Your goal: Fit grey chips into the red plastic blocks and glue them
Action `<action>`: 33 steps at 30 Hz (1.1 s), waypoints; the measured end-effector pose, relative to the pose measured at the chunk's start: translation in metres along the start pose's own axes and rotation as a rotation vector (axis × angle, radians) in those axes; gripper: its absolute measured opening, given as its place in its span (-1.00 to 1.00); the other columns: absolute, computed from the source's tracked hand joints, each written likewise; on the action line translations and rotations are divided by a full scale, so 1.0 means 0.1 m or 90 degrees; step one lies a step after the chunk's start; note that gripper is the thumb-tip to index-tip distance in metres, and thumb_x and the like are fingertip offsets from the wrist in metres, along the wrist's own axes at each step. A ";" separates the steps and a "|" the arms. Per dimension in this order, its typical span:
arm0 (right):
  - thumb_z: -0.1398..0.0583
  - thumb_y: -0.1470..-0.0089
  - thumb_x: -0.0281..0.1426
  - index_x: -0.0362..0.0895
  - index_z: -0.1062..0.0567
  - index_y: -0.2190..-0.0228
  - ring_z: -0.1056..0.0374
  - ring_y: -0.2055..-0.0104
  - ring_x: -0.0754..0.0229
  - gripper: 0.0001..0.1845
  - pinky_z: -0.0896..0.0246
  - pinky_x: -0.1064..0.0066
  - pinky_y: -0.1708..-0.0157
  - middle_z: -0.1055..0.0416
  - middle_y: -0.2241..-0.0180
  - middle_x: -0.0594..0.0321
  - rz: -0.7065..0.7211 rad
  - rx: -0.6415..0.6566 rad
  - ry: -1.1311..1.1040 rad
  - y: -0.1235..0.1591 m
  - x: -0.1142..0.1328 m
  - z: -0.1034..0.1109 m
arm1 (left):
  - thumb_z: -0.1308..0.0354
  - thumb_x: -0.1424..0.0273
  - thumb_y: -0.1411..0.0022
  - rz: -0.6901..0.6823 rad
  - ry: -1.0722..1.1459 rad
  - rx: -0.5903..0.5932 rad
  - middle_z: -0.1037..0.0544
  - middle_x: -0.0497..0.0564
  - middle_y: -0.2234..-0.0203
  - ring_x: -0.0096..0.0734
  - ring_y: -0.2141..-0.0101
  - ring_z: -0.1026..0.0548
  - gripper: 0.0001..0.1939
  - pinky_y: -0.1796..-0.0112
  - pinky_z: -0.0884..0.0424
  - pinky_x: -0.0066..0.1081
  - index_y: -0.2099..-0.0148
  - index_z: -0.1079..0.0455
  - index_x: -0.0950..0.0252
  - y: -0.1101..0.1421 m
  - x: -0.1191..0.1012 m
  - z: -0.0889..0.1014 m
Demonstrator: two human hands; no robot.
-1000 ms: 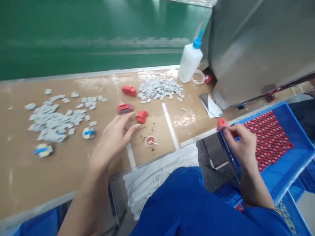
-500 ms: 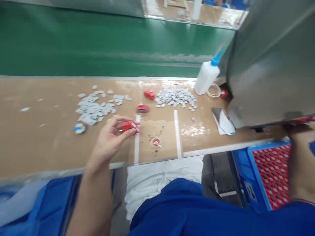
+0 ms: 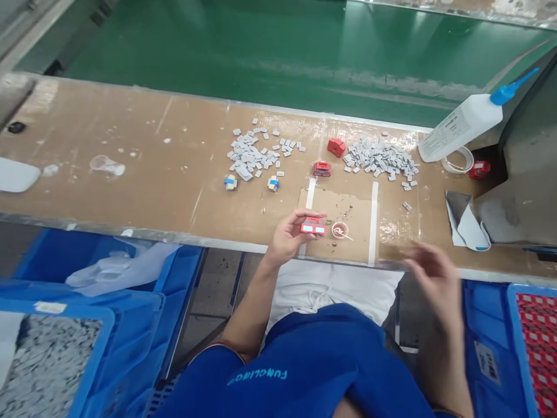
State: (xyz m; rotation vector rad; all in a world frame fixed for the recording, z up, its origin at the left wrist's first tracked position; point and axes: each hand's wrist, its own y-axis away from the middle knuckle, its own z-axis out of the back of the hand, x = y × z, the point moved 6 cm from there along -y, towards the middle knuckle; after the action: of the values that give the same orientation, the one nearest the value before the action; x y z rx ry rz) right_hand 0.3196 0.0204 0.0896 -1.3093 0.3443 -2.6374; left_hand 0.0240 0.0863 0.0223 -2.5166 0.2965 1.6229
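My left hand (image 3: pixel 285 239) is closed, with thumb and fingers pinching a small red plastic piece (image 3: pixel 313 226) whose front carries two pale rectangles. Just right of that piece, a small round cup (image 3: pixel 339 230) of pinkish paste with a thin stick in it stands on a cardboard sheet (image 3: pixel 354 203). My right hand (image 3: pixel 435 276), smeared by motion, hovers over the bench's front edge; whether its fingers hold anything cannot be made out. Beyond the cardboard lie two more red pieces, one darker-based (image 3: pixel 322 169) and one plain (image 3: pixel 336 147).
Grey tile heaps lie left (image 3: pixel 250 152) and right (image 3: pixel 383 157). A blue-tipped white bottle (image 3: pixel 463 128) leans near a tape roll (image 3: pixel 459 160). Two blue-and-yellow bits (image 3: pixel 273 184) sit left. Blue crates (image 3: pixel 496 354) flank me, the right one with red pieces.
My right hand has come from the crate of red pieces to the bench edge. My left hand, still holding its red piece, has moved near the cup and turned it. The view has swung left.
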 end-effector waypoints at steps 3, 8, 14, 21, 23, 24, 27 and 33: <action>-0.33 -0.28 -0.32 -0.03 -0.50 -0.18 -0.49 0.36 0.16 -0.54 -0.55 0.24 0.34 -0.58 0.23 0.15 0.012 0.027 -0.046 -0.08 0.11 -0.53 | -0.53 0.26 -0.16 -0.006 -0.004 0.007 -0.74 0.24 0.05 -0.42 0.37 -0.69 -0.58 0.27 -0.61 -0.46 -0.01 -0.58 0.30 0.12 0.08 0.00; -0.27 -0.31 -0.45 -0.04 -0.68 0.17 -0.52 0.30 0.20 -0.84 -0.46 0.37 0.34 -0.58 0.30 0.20 0.079 0.053 -0.073 -0.34 0.31 -0.91 | -0.52 0.34 -0.16 0.012 -0.054 0.024 -0.75 0.16 0.08 -0.30 0.18 -0.73 -0.63 0.14 -0.62 -0.40 -0.01 -0.62 0.25 0.25 0.17 -0.03; -0.30 -0.28 -0.52 -0.07 -0.66 0.22 -0.56 0.24 0.19 -0.86 -0.48 0.36 0.25 -0.63 0.27 0.19 0.151 -0.036 -0.042 -0.48 0.37 -0.87 | -0.48 0.33 -0.20 0.011 -0.085 0.023 -0.75 0.18 0.07 -0.24 0.12 -0.73 -0.62 0.12 -0.63 -0.36 -0.05 -0.60 0.26 0.26 0.19 -0.03; -0.27 -0.32 -0.50 -0.10 -0.60 0.16 -0.56 0.27 0.20 -0.89 -0.46 0.38 0.29 -0.64 0.28 0.18 0.183 0.020 0.023 -0.54 0.36 -1.01 | -0.46 0.30 -0.24 -0.018 -0.137 0.017 -0.74 0.16 0.05 -0.25 0.09 -0.71 -0.65 0.06 -0.60 -0.35 -0.06 -0.60 0.23 0.29 0.16 0.00; -0.28 -0.32 -0.49 -0.11 -0.61 0.14 -0.58 0.24 0.19 -0.89 -0.48 0.37 0.28 -0.65 0.25 0.15 0.187 0.021 0.036 -0.52 0.35 -1.00 | -0.46 0.33 -0.24 -0.032 -0.134 0.021 -0.74 0.15 0.04 -0.27 0.08 -0.71 -0.65 0.05 -0.60 -0.36 -0.07 -0.61 0.22 0.28 0.15 -0.01; -0.28 -0.32 -0.49 -0.11 -0.61 0.16 -0.58 0.23 0.18 -0.90 -0.48 0.37 0.28 -0.65 0.25 0.15 0.193 0.018 0.033 -0.52 0.34 -0.99 | -0.46 0.34 -0.24 -0.038 -0.132 0.023 -0.74 0.15 0.04 -0.27 0.07 -0.71 -0.65 0.05 -0.60 -0.37 -0.07 -0.61 0.21 0.28 0.14 -0.01; -0.31 -0.30 -0.46 -0.08 -0.60 0.27 -0.59 0.26 0.17 -0.93 -0.49 0.36 0.30 -0.64 0.31 0.19 0.209 -0.025 0.015 -0.52 0.33 -0.95 | -0.46 0.36 -0.24 -0.049 -0.144 0.026 -0.75 0.15 0.05 -0.26 0.06 -0.71 -0.65 0.04 -0.62 -0.37 -0.07 -0.61 0.22 0.27 0.13 -0.02; -0.35 -0.26 -0.44 -0.05 -0.55 0.38 -0.57 0.34 0.18 -0.85 -0.47 0.35 0.34 -0.63 0.35 0.23 0.229 -0.125 0.006 -0.53 0.32 -0.93 | -0.44 0.38 -0.26 -0.053 -0.170 0.031 -0.75 0.13 0.05 -0.25 0.07 -0.72 -0.66 0.05 -0.63 -0.36 -0.08 -0.61 0.21 0.28 0.12 -0.02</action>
State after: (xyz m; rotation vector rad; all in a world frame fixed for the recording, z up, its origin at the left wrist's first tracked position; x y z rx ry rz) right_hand 0.2231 0.0744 0.0746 -1.1583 0.7786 -2.3537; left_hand 0.0238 0.0573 0.0121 -2.2101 0.1963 1.8650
